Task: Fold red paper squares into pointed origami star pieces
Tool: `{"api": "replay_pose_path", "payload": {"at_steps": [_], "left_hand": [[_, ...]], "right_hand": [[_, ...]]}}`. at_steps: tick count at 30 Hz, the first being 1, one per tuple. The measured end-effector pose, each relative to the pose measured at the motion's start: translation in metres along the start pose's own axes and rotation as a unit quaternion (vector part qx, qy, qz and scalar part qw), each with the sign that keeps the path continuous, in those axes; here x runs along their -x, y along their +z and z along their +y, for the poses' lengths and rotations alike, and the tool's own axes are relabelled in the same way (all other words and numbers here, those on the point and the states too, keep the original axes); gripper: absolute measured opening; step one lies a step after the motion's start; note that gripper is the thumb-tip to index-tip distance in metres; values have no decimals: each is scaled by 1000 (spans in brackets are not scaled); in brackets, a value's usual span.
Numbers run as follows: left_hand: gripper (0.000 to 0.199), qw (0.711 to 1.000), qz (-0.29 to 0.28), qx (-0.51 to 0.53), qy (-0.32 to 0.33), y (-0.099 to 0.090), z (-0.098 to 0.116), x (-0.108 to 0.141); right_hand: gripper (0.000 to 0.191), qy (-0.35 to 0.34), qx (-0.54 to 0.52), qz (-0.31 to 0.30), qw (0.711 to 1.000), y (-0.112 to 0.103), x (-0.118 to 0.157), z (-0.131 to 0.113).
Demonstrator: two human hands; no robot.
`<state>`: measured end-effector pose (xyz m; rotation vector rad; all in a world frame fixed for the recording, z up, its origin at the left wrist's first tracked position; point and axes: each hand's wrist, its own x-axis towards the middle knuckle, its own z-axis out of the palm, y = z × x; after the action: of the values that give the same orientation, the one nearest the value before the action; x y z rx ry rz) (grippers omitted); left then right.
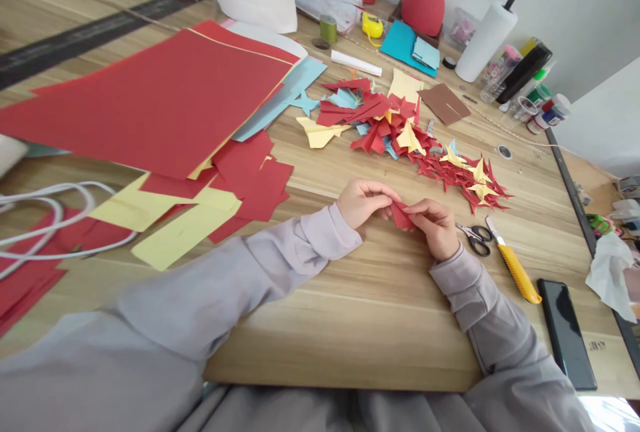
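Observation:
Between my two hands, above the wooden table (350,325), is a small folded piece of red paper (401,216). My left hand (366,203) pinches its left edge with thumb and fingers. The right side of the paper is pinched by my right hand (436,227). Just beyond my hands lies a pile of red, yellow and blue folded paper pieces (380,119), with many small red stars (450,172) at its right end. Black-handled scissors (477,239) and a yellow utility knife (517,271) rest right of my right hand.
Large red sheets (165,99) cover the left side, with yellow strips (185,232) and a white cable (65,219) nearer me. A black phone (567,332) lies at the right front. Bottles (486,42), a tape measure (372,25) and a brown card (445,104) are at the back.

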<state>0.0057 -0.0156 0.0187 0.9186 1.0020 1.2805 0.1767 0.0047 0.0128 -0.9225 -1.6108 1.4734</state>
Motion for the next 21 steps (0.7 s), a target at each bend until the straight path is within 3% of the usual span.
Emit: {"api": "replay_pose_path", "payload": {"at_steps": [7, 11, 21], "left_hand": [[18, 999, 35, -37, 10, 3, 0, -1], [28, 999, 39, -23, 21, 2, -4, -2], [28, 998, 46, -33, 25, 2, -3, -2]], "right_hand": [[21, -5, 13, -22, 1000, -1, 1, -2], [36, 10, 5, -34, 999, -1, 0, -4], [30, 39, 43, -32, 998, 3, -3, -3]]}}
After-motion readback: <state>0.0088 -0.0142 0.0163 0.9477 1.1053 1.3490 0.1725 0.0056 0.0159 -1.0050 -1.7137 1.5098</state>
